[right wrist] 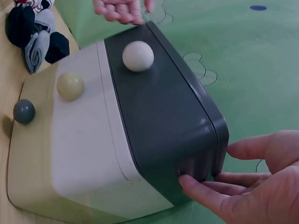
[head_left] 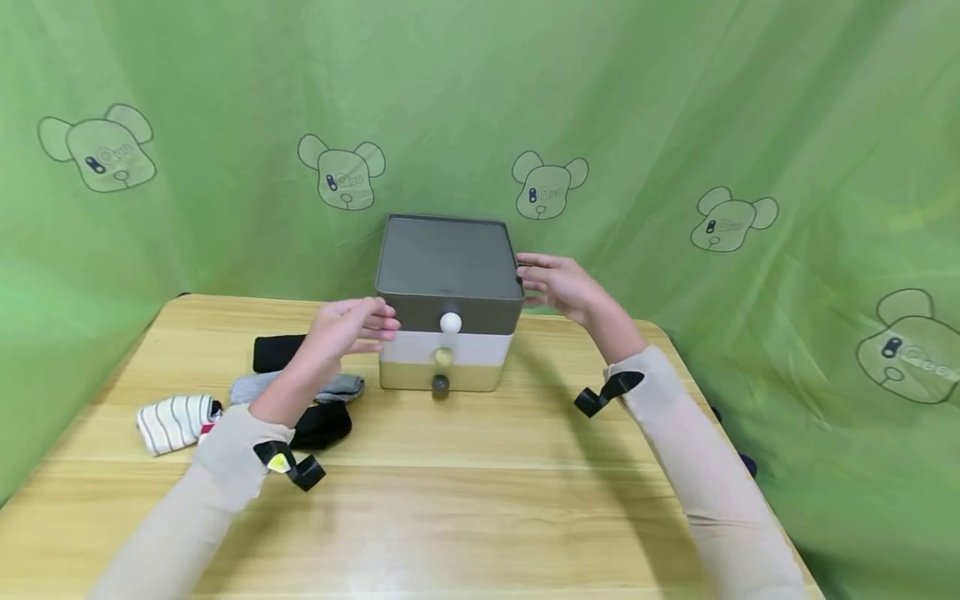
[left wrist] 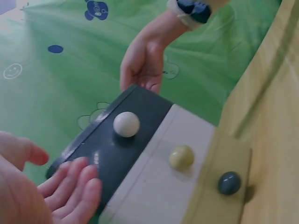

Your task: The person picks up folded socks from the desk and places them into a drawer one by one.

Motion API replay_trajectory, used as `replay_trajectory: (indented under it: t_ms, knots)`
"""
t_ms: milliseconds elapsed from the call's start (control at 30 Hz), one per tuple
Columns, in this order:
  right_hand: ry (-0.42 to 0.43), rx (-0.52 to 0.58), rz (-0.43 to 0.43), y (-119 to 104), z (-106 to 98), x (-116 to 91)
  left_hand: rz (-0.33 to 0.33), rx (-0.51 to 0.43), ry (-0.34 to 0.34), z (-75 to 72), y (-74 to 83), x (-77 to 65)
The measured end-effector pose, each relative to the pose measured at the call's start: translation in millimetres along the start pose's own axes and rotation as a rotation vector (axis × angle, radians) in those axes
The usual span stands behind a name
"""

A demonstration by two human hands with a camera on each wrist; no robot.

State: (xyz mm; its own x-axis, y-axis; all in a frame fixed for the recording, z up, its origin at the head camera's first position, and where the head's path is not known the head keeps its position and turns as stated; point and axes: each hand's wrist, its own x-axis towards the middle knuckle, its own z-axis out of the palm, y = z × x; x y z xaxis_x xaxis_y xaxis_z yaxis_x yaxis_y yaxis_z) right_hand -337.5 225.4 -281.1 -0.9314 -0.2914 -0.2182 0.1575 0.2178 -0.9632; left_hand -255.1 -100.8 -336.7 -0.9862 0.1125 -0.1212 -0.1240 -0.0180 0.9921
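Note:
A small three-drawer box (head_left: 450, 258) stands at the back of the table, its drawers flush. The top tier is dark grey with a white knob (head_left: 451, 322), the middle white with a yellowish knob (head_left: 443, 357), the bottom beige with a dark grey knob (head_left: 440, 385). My left hand (head_left: 348, 325) is at the box's front left corner, fingers loosely extended; whether it makes contact cannot be told. On the opposite side, my right hand (head_left: 562, 287) has its fingertips (right wrist: 189, 181) at the dark top tier's side wall. Neither hand grips anything.
Several folded or rolled cloth pieces lie left of the box: a striped white one (head_left: 176, 423), a grey one (head_left: 345, 387) and black ones, partly behind my left forearm. Behind the wooden table (head_left: 465, 517) hangs a green curtain (head_left: 450, 100) with printed bear faces.

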Motion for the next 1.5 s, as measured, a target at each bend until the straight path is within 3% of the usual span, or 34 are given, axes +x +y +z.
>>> replay_trajectory:
  t_ms: [167, 267, 400, 800, 933, 1267, 1500]
  knots:
    - [-0.067, 0.006, 0.040, -7.7, -4.8, 15.8, -0.103, 0.010, -0.241, 4.5, -7.9, 3.8]
    - [-0.087, 0.008, 0.059, -8.7, -6.1, 21.3, -0.119, -0.004, -0.335, 8.7, -13.1, 5.8]
    - [-0.105, -0.004, 0.061, -6.3, -7.7, 23.0, -0.119, -0.068, -0.409, 17.0, -19.8, 11.2]
    - [-0.078, -0.030, 0.002, 6.1, -6.2, 17.2, -0.133, -0.437, -0.519, 47.6, -45.2, 26.6]
    - [-0.067, -0.046, -0.003, 5.8, -5.9, 18.8, -0.130, -0.528, -0.522, 54.1, -48.9, 29.8]
    - [-0.094, 0.041, 0.085, 0.0, -12.0, 24.8, -0.116, -0.575, -0.493, 57.2, -52.1, 28.5]
    - [-0.081, 0.068, 0.101, -3.0, -14.5, 25.9, -0.107, -0.596, -0.482, 61.2, -50.0, 27.1]
